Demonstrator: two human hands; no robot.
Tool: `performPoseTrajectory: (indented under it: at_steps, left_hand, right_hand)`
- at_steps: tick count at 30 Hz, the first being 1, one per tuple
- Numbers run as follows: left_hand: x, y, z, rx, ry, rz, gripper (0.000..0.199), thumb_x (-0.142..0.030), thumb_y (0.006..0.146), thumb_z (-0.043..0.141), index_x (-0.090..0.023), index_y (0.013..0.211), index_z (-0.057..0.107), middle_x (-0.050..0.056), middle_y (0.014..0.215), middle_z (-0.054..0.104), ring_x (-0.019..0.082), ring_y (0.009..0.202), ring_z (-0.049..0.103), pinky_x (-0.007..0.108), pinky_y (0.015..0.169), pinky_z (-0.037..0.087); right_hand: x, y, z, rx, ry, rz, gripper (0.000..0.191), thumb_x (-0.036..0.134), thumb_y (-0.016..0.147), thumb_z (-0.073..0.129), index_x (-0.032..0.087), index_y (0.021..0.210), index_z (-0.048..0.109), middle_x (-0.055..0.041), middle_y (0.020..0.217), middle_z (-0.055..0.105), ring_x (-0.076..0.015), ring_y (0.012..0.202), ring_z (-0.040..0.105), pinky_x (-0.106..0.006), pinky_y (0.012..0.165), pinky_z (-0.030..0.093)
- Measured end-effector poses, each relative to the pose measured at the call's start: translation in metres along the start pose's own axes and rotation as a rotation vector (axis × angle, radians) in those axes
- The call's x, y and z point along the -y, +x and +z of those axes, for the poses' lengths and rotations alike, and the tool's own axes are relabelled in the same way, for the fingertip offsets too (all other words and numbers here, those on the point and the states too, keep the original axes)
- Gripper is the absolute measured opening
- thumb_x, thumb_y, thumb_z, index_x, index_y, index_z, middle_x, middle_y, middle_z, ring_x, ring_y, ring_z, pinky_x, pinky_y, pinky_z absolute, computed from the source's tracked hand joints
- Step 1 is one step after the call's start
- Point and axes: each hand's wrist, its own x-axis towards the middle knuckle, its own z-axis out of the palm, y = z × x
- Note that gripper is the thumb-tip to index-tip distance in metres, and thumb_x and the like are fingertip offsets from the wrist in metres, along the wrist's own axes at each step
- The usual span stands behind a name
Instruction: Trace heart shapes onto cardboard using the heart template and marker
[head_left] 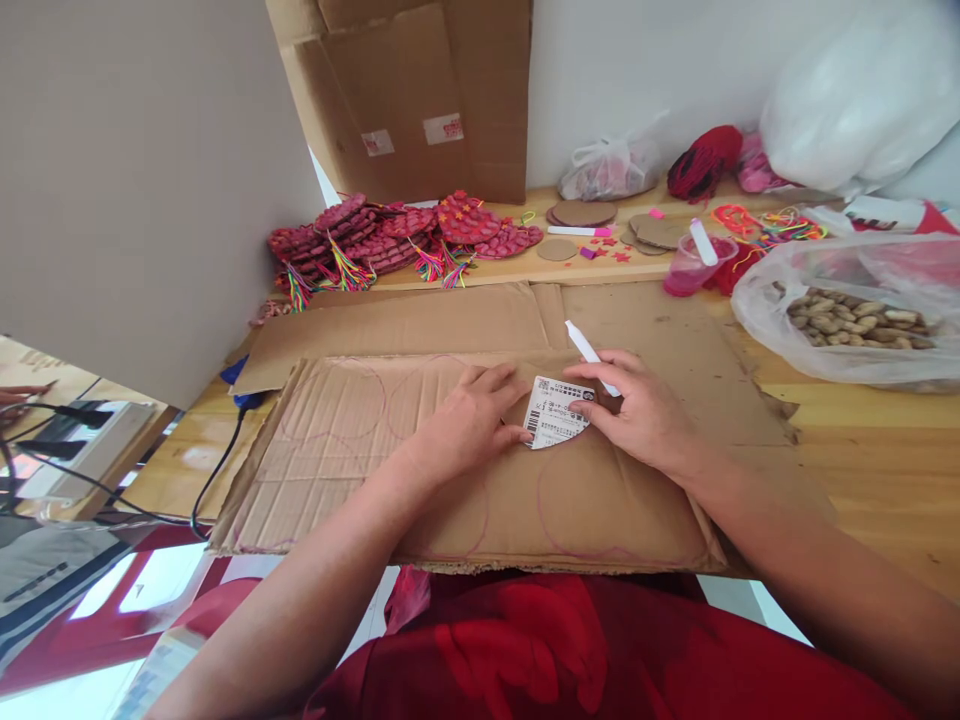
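A sheet of brown corrugated cardboard (517,520) lies in front of me with several round outlines drawn on it in thin purple lines. On it is a white printed label (551,412) with a barcode and a curved lower edge; I cannot tell whether it is stuck to a separate cardboard piece. My left hand (480,415) rests flat beside the label, fingers stretched out, thumb at its left edge. My right hand (637,405) grips a white marker pen (585,346), its white end pointing up and left, while the thumb touches the label's right side.
Behind the sheet are stacked red decorated discs (405,235) with colourful tassels, plain cardboard discs (581,213) and a cup of pink stuff (686,270). A plastic bag of peanuts (855,320) sits right. At left are a power strip (97,445) and a black cable (225,465).
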Motion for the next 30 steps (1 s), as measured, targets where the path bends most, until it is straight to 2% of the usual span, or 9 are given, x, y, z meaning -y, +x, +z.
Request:
performPoseTrajectory:
  at_steps: [6,12,16,18,22,25,28,30]
  left_hand:
    - [0.003,0.006,-0.004,0.087,0.018,-0.036,0.067,-0.048,0.095,0.072,-0.024,0.155,0.052,0.016,0.167,0.043,0.037,0.149,0.044,0.057,0.123,0.039]
    - [-0.002,0.007,-0.010,0.143,0.029,-0.065,0.069,-0.048,0.098,0.066,-0.022,0.159,0.046,0.014,0.170,0.039,0.040,0.152,0.038,0.059,0.122,0.040]
    - [-0.004,0.007,-0.011,0.139,0.033,-0.062,0.073,-0.049,0.096,0.068,-0.019,0.159,0.047,0.016,0.169,0.041,0.039,0.153,0.039,0.057,0.125,0.036]
    - [-0.002,0.011,-0.014,0.128,0.016,-0.044,0.072,-0.048,0.095,0.071,-0.017,0.156,0.050,0.016,0.165,0.046,0.036,0.152,0.042,0.052,0.128,0.033]
    - [0.011,0.031,-0.024,0.095,-0.012,-0.114,0.046,-0.032,0.103,0.057,-0.019,0.147,0.060,0.009,0.151,0.063,0.024,0.143,0.056,0.038,0.124,0.039]
    - [0.022,0.055,-0.031,0.106,0.044,-0.188,0.037,-0.020,0.102,0.051,-0.016,0.135,0.068,0.011,0.143,0.069,0.024,0.137,0.060,0.037,0.122,0.039]
    - [0.029,0.080,-0.037,0.183,0.050,-0.254,0.034,-0.021,0.096,0.061,-0.014,0.128,0.070,0.014,0.129,0.074,0.025,0.120,0.069,0.032,0.103,0.051]
    - [0.032,0.093,-0.041,0.258,0.040,-0.286,0.031,-0.026,0.091,0.068,-0.015,0.119,0.074,0.012,0.118,0.078,0.024,0.108,0.072,0.029,0.091,0.053]
  right_hand:
    - [-0.001,0.000,0.000,0.013,-0.018,0.000,0.029,0.029,0.089,0.071,0.026,0.117,0.076,-0.0125,0.125,0.069,-0.0340,0.118,0.068,-0.059,0.101,0.056]
    - [0.000,0.000,0.000,0.029,-0.016,0.008,0.028,0.030,0.089,0.070,0.027,0.117,0.076,-0.0120,0.124,0.069,-0.0339,0.118,0.068,-0.059,0.101,0.056]
    - [-0.001,0.000,0.001,0.027,-0.021,0.004,0.028,0.029,0.089,0.070,0.026,0.116,0.075,-0.0123,0.125,0.069,-0.0338,0.119,0.067,-0.059,0.102,0.056]
    - [-0.001,0.000,0.001,0.032,-0.021,0.004,0.028,0.029,0.090,0.069,0.026,0.117,0.075,-0.0122,0.126,0.069,-0.0336,0.119,0.067,-0.058,0.101,0.056]
    - [-0.003,0.000,0.001,0.044,-0.018,0.003,0.029,0.031,0.090,0.070,0.024,0.118,0.076,-0.0132,0.127,0.069,-0.0344,0.120,0.066,-0.057,0.102,0.056]
    - [-0.005,0.000,0.001,0.042,-0.012,-0.010,0.031,0.032,0.090,0.069,0.024,0.119,0.075,-0.0139,0.128,0.068,-0.0348,0.121,0.065,-0.057,0.104,0.054]
    - [-0.006,-0.001,0.001,0.032,-0.001,-0.034,0.032,0.033,0.090,0.069,0.024,0.121,0.075,-0.0139,0.127,0.068,-0.0340,0.121,0.066,-0.056,0.103,0.055]
    - [-0.008,-0.002,0.002,0.021,0.003,-0.051,0.033,0.033,0.090,0.070,0.024,0.122,0.074,-0.0138,0.127,0.068,-0.0337,0.120,0.066,-0.056,0.102,0.056]
